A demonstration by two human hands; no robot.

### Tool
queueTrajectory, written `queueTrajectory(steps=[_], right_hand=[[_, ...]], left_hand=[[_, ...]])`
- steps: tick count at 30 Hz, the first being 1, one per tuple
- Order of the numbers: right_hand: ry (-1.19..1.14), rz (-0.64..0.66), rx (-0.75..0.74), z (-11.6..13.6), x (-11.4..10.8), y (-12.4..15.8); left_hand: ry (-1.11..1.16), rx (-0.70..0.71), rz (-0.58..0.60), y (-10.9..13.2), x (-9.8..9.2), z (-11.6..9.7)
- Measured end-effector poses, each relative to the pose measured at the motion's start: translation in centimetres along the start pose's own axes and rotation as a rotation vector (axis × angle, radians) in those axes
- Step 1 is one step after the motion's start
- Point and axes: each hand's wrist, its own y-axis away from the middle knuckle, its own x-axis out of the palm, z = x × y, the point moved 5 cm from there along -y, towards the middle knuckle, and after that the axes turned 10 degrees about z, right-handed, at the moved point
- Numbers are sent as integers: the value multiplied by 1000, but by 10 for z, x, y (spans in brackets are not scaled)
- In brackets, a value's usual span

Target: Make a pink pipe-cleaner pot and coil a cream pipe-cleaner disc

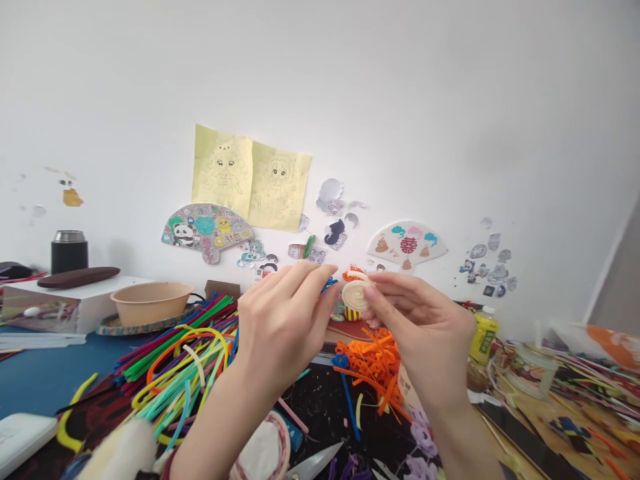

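A cream spiral coil (355,297), which looks like a rolled fuzzy pipe cleaner, is pinched between the thumb and fingers of my right hand (425,327). A short loose length of the same strip curves over its top. My left hand (285,320) is raised just left of the coil, its back towards me. Its fingers are bent together and its thumb is a little apart, with blue showing in the gap; nothing is visibly held there. Orange curled pipe cleaners (375,360) lie beneath my hands, and scissors (317,463) rest at the bottom.
Bundles of coloured pipe cleaners (175,360) spread over the left. A beige bowl (150,303) and a black flask (69,253) stand behind them. On the right are a yellow bottle (483,335), a clear jar (533,370) and a dark phone (525,437). Drawings (250,175) hang on the wall.
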Motion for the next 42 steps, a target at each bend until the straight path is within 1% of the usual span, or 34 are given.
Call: queueTrajectory(steps=[4,6,9,11,13,15,17,19,22,24,30,35,42], right_hand=[[-20,-7,-2,0,0,-1],[-29,-8,-7,0,0,-1],[-34,-10,-9,0,1,-2],[-31,-28,-8,-1,1,-2],[-40,-30,9,-3,1,-2],[-61,-15,38,-5,1,-2],[-75,15,64,-8,1,-2],[-62,45,76,-8,1,-3],[-10,103,87,-7,1,-4],[21,138,90,-5,1,-4],[47,172,107,-4,0,-2],[59,159,87,-2,1,-2],[39,122,37,2,4,0]], left_hand=[[172,-62,84,0,8,0],[246,-85,105,0,12,-1],[354,-119,110,1,14,-2],[447,-168,119,1,15,-1],[542,-217,120,2,17,1],[599,-227,118,2,18,2],[561,-192,114,2,16,1],[402,-125,85,0,11,-1],[107,27,46,-2,2,-9],[11,99,53,-2,0,-13],[-8,150,50,-3,-2,-16],[-42,166,37,0,0,-16],[-101,168,-19,1,-2,-19]])
